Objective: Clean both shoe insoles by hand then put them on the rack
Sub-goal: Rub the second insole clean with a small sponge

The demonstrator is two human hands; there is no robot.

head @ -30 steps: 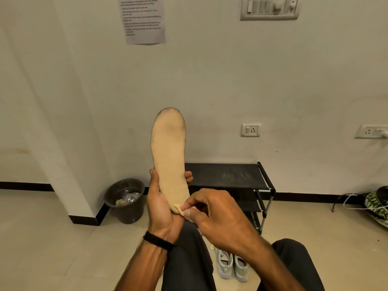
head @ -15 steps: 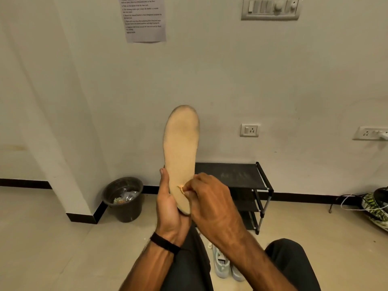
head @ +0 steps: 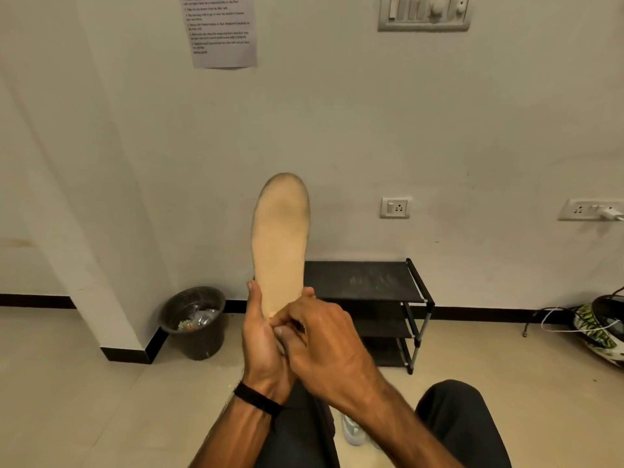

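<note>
A tan insole (head: 280,238) stands upright in front of me, toe end up and darkened around its rim. My left hand (head: 260,336) grips its heel end from the left, with the thumb along the edge and fingertips showing on the right side. My right hand (head: 324,342) lies over the heel end with its fingers curled, pinching the lower part of the insole. The heel itself is hidden behind both hands. The black shoe rack (head: 364,282) stands against the wall just behind and to the right. I see only one insole.
A dark bin (head: 194,322) with rubbish sits by the wall corner on the left. Pale shoes (head: 353,432) rest on the floor between my knees. A helmet (head: 601,332) and a cable lie at the far right.
The insole has shifted right and tilted slightly. My right hand has slid down over the heel end, and the pale bit it pinched is no longer visible.
</note>
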